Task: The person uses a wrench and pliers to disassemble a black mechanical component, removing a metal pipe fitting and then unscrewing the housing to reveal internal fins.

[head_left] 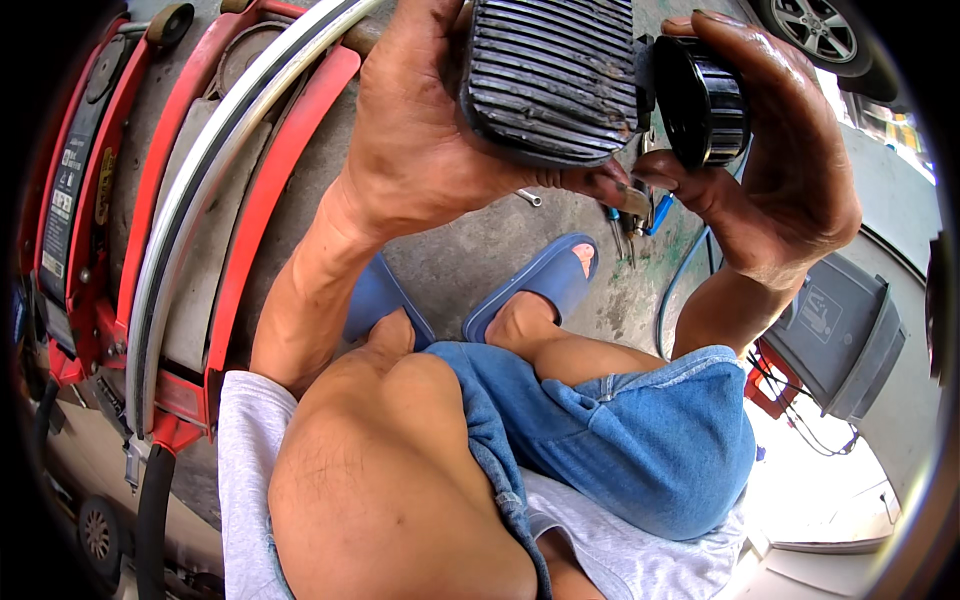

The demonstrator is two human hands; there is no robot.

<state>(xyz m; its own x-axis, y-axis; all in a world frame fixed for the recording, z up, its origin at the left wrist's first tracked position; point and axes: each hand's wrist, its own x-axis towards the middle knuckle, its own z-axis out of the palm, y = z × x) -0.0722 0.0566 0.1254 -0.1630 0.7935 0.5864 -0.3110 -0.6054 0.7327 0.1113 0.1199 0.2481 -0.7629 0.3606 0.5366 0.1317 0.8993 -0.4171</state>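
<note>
My left hand [400,150] is wrapped round a black, boxy part with a ribbed face [550,75], held up at the top of the view. Its thumb reaches under the lower edge toward the right. In my right hand [790,160] is a round black cap [708,105] with a ridged rim, gripped between the thumb below and the fingers above. The cap's hollow side is turned left, toward the ribbed part. The two pieces are close together; whether they touch is unclear. Dark grime covers the fingers of both hands.
Red floor jacks [290,190] stand at the left, with a long silver bar [160,215] across them. A wrench [529,197] and blue-handled tools [660,214] lie beyond my slippers. A blue hose [672,290] and a grey bin [835,325] are at the right, a car wheel [815,30] farther off.
</note>
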